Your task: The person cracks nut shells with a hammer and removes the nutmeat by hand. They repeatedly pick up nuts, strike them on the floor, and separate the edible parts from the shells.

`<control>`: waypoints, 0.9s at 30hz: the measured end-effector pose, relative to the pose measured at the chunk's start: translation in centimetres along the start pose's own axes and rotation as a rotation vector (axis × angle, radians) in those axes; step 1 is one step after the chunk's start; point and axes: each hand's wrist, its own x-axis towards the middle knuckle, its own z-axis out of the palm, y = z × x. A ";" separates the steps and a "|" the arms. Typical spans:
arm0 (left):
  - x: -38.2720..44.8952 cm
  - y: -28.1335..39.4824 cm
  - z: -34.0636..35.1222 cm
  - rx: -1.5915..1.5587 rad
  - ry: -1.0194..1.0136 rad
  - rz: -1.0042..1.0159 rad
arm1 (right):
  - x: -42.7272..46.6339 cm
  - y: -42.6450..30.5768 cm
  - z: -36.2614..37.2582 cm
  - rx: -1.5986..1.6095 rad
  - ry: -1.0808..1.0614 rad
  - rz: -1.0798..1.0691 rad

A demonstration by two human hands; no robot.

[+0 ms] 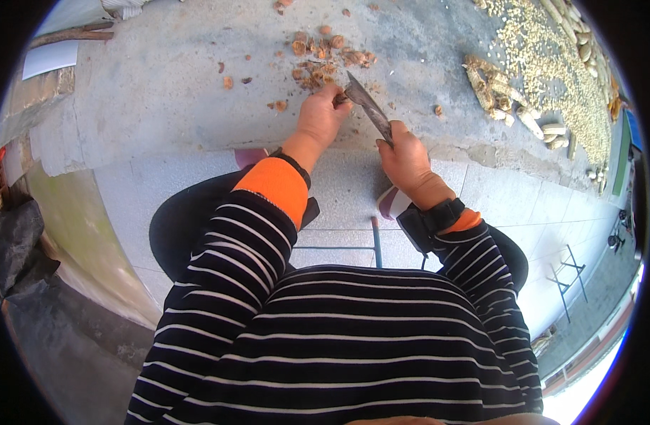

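My right hand [408, 159] is closed round the lower end of a dark knife [372, 109], its blade pointing up and to the left. The blade's far part lies at a small brown piece [342, 98] pinched between the thumb and fingers of my left hand [324, 114]; what the piece is cannot be told. Just beyond my left hand, brown-orange peelings or shell bits [317, 74] are heaped on the concrete ledge [165, 95], with loose bits scattered round them.
Pale corn kernels [548, 79] spread over the ledge at the right, beside corn cobs [529, 122] and dried husks [479, 85]. The ledge's edge runs in front of my knees. A thin metal frame [566, 279] stands on the tiled floor at right. A wooden stick [72, 35] lies at upper left.
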 end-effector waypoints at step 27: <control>1.2 2.3 2.5 0.254 0.175 0.073 | 1.7 2.9 -0.4 0.168 0.167 0.120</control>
